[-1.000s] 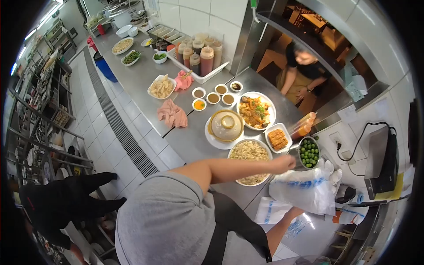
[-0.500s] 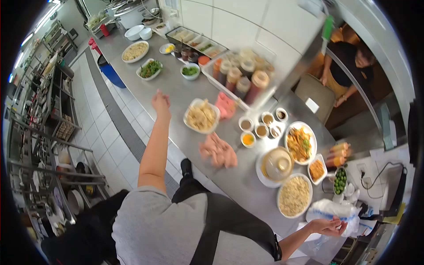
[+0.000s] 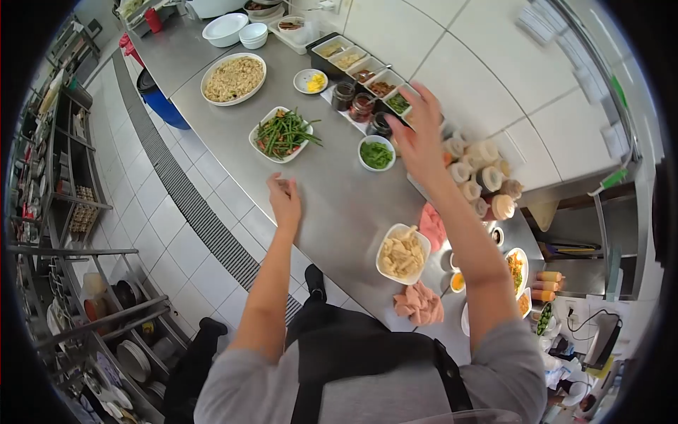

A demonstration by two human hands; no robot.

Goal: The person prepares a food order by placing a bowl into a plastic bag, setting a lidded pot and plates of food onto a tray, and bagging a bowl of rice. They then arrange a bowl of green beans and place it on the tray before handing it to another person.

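Green beans [image 3: 281, 134] just beyond the left fingers [image 3: 275, 185], seemingly apart

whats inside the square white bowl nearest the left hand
The square white bowl holds a loose heap of long, thin green stalks, some overhanging its rim. The bowl's bottom and anything under the heap are covered.

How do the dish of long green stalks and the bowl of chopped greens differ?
The dish is squarish and larger; the bowl is round and smaller. Stalks jut past the dish's rim; the greens lie within the bowl. The dish is nearer the left hand, the bowl nearer the right hand. Both are white, on the counter.
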